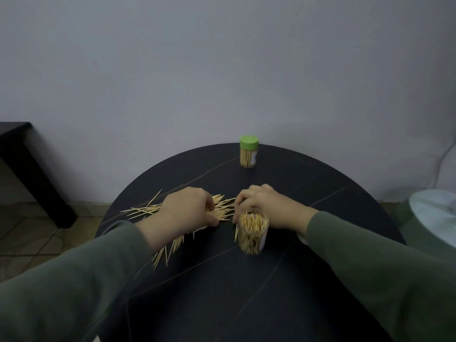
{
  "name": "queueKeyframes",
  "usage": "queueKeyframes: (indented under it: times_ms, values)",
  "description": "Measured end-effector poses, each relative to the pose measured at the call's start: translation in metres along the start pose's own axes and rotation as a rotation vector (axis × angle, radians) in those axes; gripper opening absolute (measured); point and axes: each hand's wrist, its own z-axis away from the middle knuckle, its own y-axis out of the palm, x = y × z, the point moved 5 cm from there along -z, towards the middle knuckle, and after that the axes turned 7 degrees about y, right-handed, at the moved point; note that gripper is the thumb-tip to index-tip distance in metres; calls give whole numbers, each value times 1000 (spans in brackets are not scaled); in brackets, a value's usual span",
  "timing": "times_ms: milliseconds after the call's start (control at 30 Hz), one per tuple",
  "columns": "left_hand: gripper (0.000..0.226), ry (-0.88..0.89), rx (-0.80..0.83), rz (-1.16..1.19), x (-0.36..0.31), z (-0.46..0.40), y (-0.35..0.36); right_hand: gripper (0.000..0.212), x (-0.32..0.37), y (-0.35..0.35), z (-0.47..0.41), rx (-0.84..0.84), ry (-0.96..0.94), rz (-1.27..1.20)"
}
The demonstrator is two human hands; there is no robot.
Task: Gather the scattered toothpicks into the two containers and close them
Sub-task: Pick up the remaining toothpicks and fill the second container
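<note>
Looking down, we see one jar (249, 152) full and capped at the back of the surface (320, 188). Our left hand (190, 208) pinches loose toothpicks (145, 209); our right hand (261, 203) curls around the open jar (253, 233). Many sticks remain.

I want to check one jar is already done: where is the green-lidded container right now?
In the head view the green-lidded container stands upright at the far edge of the round table, near the wall, beyond both hands and the open container.
</note>
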Motion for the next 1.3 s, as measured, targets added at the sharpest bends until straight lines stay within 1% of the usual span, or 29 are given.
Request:
queueKeyframes:
  times_ms: [100,167,267,333,400,467,500,600,733,867,1100,1300]
  values:
    - [34,-1,-8,-3,-1,0,0,28,1,2,-1,6,5,78]
    - [29,8,-8,-11,-2,0,0,27,-2,2,-1,-28,25,126]
    - [24,12,-8,-15,-1,2,-1,21,-12,1,-1,-106,126,104]
    - [27,9,-14,-23,0,3,-1,23,-18,0,0,-138,191,58]
    - [35,5,-11,-39,-1,3,-1,38,-19,-2,-1,-126,223,30]
    - [38,-1,5,-66,-2,3,-1,56,-18,-1,-4,-77,235,74]
    - [38,-3,10,-81,-3,3,-1,58,-17,1,-6,-56,235,115]
    - [33,5,7,-135,-8,1,0,52,-16,4,-10,-54,243,172]
    - [27,17,0,-173,-13,-1,2,36,-17,0,-6,-143,234,181]
    - [26,24,-6,-172,-16,-1,1,27,-20,-4,0,-211,266,141]
    - [25,51,-19,-198,-19,2,0,27,-11,3,0,-187,219,388]
    - [26,86,-77,-234,-21,4,1,29,-6,-1,1,-172,201,464]
